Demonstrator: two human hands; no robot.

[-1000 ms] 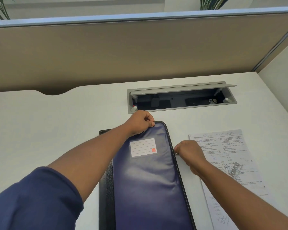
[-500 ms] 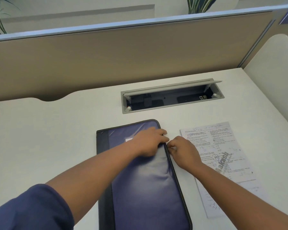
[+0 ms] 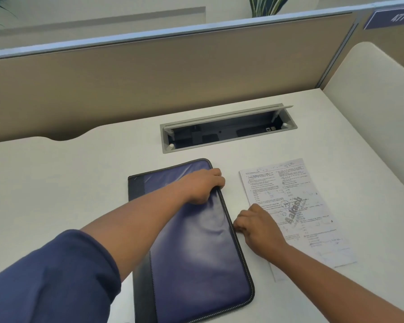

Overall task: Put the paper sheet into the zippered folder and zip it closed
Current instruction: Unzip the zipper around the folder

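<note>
1. Head view looks down on a white table (image 3: 56, 183) with a tan partition behind it.
2. A dark blue folder (image 3: 196, 252) lies flat on the table in front of the person, with a black spine strip along its left side and white stitching around its edge.
3. The left hand (image 3: 201, 186) rests on the folder's upper right part; its fingers (image 3: 216, 178) curl over the right edge and grip it there.
4. The right hand (image 3: 259, 227) sits just beside the folder's right edge, about halfway down; its fingers (image 3: 239, 226) are bunched together at the edge, and whether they pinch a zipper pull cannot be told.
5. The right hand's heel and wrist lie over the left margin of the paper (image 3: 296, 206).
6. The paper lies flat on the table to the right of the folder, outside it, printed side up, with a slanted watermark across the middle.
7. Beyond both, an open cable box (image 3: 229, 130) is set into the table, its grey lid tilted up.
8. A blue sleeve (image 3: 44, 280) covers the left upper arm; both forearms are bare.
9. A purple plate reading 477 (image 3: 392, 18) is fixed on the partition at upper right.
</note>
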